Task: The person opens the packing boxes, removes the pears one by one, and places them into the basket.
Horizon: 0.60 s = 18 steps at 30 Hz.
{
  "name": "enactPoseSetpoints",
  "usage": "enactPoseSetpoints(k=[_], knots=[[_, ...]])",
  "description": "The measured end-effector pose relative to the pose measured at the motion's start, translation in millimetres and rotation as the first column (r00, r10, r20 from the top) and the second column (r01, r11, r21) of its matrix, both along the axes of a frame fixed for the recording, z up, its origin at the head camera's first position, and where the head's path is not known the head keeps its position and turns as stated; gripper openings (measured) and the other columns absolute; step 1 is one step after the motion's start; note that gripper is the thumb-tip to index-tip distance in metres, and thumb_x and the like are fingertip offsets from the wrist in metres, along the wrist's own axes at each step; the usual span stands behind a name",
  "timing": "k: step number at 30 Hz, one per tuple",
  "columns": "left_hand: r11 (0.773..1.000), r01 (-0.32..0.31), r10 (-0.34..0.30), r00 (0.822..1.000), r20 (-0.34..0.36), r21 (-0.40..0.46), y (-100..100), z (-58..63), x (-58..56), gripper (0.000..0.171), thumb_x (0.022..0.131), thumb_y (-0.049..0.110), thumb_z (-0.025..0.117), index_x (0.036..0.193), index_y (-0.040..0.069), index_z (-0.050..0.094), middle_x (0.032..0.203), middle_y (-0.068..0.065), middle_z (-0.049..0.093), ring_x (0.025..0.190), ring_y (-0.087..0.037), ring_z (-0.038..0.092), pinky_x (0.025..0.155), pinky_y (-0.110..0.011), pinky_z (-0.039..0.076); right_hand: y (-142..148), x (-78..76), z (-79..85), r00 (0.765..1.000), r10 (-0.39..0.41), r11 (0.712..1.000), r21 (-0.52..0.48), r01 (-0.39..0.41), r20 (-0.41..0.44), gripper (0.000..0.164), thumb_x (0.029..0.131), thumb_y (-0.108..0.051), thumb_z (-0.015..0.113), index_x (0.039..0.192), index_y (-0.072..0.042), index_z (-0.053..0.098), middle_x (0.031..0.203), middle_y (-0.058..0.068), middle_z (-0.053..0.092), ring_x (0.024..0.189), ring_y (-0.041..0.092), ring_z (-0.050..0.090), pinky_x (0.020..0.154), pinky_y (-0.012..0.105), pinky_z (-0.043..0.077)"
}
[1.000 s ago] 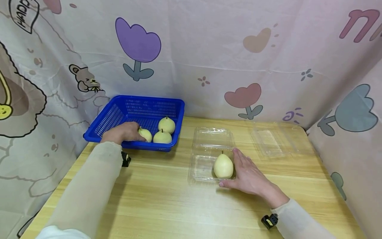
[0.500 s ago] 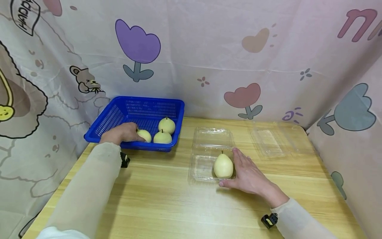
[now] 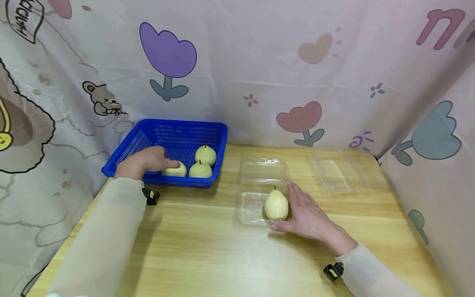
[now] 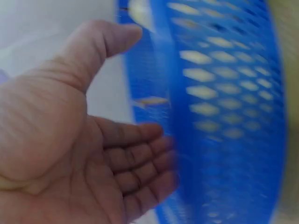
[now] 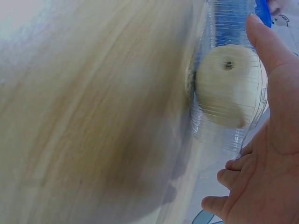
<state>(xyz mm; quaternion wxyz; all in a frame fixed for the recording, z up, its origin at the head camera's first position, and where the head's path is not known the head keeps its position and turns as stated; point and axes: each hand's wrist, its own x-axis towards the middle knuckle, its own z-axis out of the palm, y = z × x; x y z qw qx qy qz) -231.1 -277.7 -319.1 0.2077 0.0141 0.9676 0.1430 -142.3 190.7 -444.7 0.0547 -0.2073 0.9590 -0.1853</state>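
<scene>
Inside the blue basket (image 3: 189, 128) lie three pale yellow pears; my left hand (image 3: 142, 161) reaches over its front rim. One finger or the thumb appears over the nearest pear (image 3: 175, 169), whose stem is not visible. In the left wrist view the left hand (image 4: 107, 135) has its thumb spread away from fairly straight fingers, with nothing held between them. Another pear (image 3: 276, 205) sits stem up in the right part of a lidded clear plastic box (image 3: 252, 206). My right hand (image 3: 309, 212) rests against that box's right side, thumb at the front corner.
Two more pears, one behind (image 3: 205, 156) and one in front (image 3: 201, 169), sit at the basket's right end. A second clear plastic box (image 3: 334, 173) lies at the back right of the wooden table (image 3: 208, 255). A printed cloth (image 3: 237, 49) hangs behind.
My left hand has shifted slightly left and its grasp of the nearest pear has loosened. That pear has turned, so its stem no longer shows. The right hand has stayed at the box.
</scene>
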Motion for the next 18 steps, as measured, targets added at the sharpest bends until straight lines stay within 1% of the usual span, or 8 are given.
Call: enactPoseSetpoints(k=[2,4,7,9,12,15,16,18], knots=[[1.000,-0.020,0.020,0.999,-0.028,-0.009,8,11.9,2.7,0.089,0.106,0.050,0.056,0.154,-0.020,0.031,0.159,-0.043,0.031,0.144,-0.062,0.033,0.116,-0.072,0.036,0,-0.2,1.3,1.000,-0.002,1.000,-0.004,0.002,0.001,0.139,0.077,-0.077,0.078,0.165,0.008,0.012,0.172,0.031,0.015,0.159,0.047,0.022,0.128,0.064,0.021],[0.999,-0.051,0.050,0.996,-0.080,-0.015,18,22.1,5.8,0.089,0.106,0.049,0.054,0.155,-0.021,0.028,0.159,-0.044,0.029,0.145,-0.063,0.031,0.118,-0.072,0.033,0,-0.8,2.7,1.000,-0.002,1.000,-0.005,0.002,0.007,0.139,0.077,-0.076,0.079,0.165,0.008,0.012,0.172,0.031,0.015,0.159,0.047,0.021,0.128,0.063,0.021],[0.998,-0.069,0.067,0.983,-0.173,-0.008,36,32.3,11.0,0.085,0.105,0.048,0.054,0.153,-0.020,0.033,0.156,-0.042,0.035,0.142,-0.061,0.036,0.117,-0.071,0.035,-1,-2.8,4.2,1.000,-0.001,1.000,0.011,0.001,0.007,0.140,0.076,-0.078,0.079,0.165,0.008,0.011,0.172,0.031,0.015,0.159,0.047,0.021,0.128,0.063,0.021],[0.998,-0.059,0.058,0.975,-0.214,0.003,49,36.3,15.4,0.083,0.105,0.047,0.054,0.153,-0.018,0.036,0.156,-0.041,0.037,0.143,-0.060,0.035,0.118,-0.070,0.034,-1,-4.5,5.2,1.000,0.000,1.000,0.025,0.000,0.004,0.142,0.075,-0.079,0.079,0.165,0.007,0.012,0.172,0.031,0.016,0.159,0.046,0.021,0.128,0.063,0.022],[0.999,-0.033,0.036,0.970,-0.241,0.015,66,38.3,23.0,0.080,0.106,0.046,0.055,0.153,-0.016,0.038,0.157,-0.040,0.038,0.145,-0.059,0.035,0.119,-0.070,0.032,-3,-7.3,7.1,1.000,0.001,0.998,0.056,0.000,-0.008,0.144,0.072,-0.082,0.078,0.165,0.007,0.013,0.171,0.030,0.018,0.160,0.044,0.021,0.129,0.063,0.020],[1.000,0.003,0.002,0.968,-0.249,0.018,81,35.6,29.6,0.080,0.105,0.047,0.058,0.153,-0.015,0.040,0.157,-0.039,0.038,0.146,-0.058,0.034,0.120,-0.070,0.031,-3,-8.8,8.9,1.000,0.002,0.996,0.092,0.000,-0.020,0.146,0.071,-0.085,0.076,0.165,0.007,0.014,0.171,0.031,0.020,0.160,0.043,0.021,0.129,0.063,0.017],[1.000,0.015,-0.009,0.967,-0.256,0.024,86,33.6,31.1,0.080,0.104,0.046,0.059,0.152,-0.015,0.041,0.157,-0.039,0.040,0.146,-0.057,0.035,0.120,-0.070,0.031,-3,-8.8,9.5,1.000,0.001,0.995,0.103,0.001,-0.017,0.146,0.071,-0.085,0.076,0.165,0.007,0.013,0.171,0.031,0.020,0.160,0.043,0.021,0.130,0.062,0.016],[0.998,0.050,-0.039,0.962,-0.271,0.034,95,28.7,33.3,0.076,0.103,0.046,0.062,0.148,-0.014,0.048,0.149,-0.037,0.050,0.138,-0.054,0.046,0.115,-0.068,0.040,-1,-8.6,10.2,1.000,-0.001,0.993,0.118,0.003,-0.017,0.145,0.071,-0.084,0.076,0.165,0.008,0.014,0.171,0.032,0.019,0.160,0.043,0.020,0.130,0.063,0.016]])
